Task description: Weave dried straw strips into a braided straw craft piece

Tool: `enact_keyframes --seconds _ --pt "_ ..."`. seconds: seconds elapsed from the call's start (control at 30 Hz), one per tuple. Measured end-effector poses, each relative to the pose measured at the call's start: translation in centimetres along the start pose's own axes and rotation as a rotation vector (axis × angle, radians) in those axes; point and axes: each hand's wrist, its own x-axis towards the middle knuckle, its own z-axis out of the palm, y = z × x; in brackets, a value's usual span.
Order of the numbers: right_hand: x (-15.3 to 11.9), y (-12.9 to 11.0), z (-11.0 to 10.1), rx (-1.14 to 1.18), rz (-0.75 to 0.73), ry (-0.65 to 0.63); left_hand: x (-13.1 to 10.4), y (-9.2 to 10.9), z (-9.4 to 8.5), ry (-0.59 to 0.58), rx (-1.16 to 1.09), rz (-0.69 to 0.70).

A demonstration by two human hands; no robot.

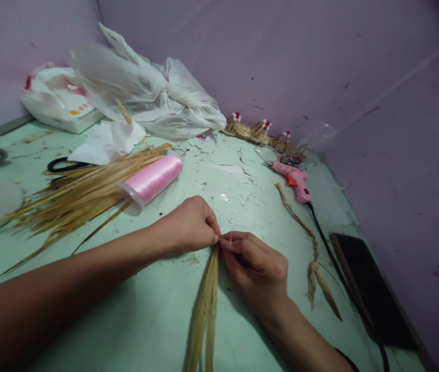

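My left hand (192,225) and my right hand (256,266) meet fingertip to fingertip over the table. Both pinch the gathered upper end of some dried straw strips (207,310), which hang down toward me in the lower middle. A thin pale thread shows at my right fingertips. The exact end of the strips is mostly hidden by the fingers. Left of my left hand lies a pink thread spool (153,178), resting against a bundle of dried straw (76,194). A short braided straw cord (299,219) with a knotted end lies right of my right hand.
A pink glue gun (293,180) with a black cable lies at the right, near a dark phone (372,289). Beaded straw work (256,133) lies along the wall. Clear plastic bags (157,95), a tissue packet (62,101) and black-handled scissors (66,164) are at the left and back.
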Motion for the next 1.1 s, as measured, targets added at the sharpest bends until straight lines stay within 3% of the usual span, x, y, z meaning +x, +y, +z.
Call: enact_keyframes --seconds 0.37,0.77,1.1 --pt "0.1 0.1 0.1 -0.036 -0.013 0.02 0.2 -0.7 0.1 -0.042 0.047 0.125" --pt "0.1 0.1 0.0 -0.032 0.01 0.011 -1.5 0.1 0.7 0.045 0.406 0.155" --pt "0.0 -0.1 -0.1 0.012 -0.018 0.002 -2.0 -0.2 0.4 0.04 0.275 0.167"
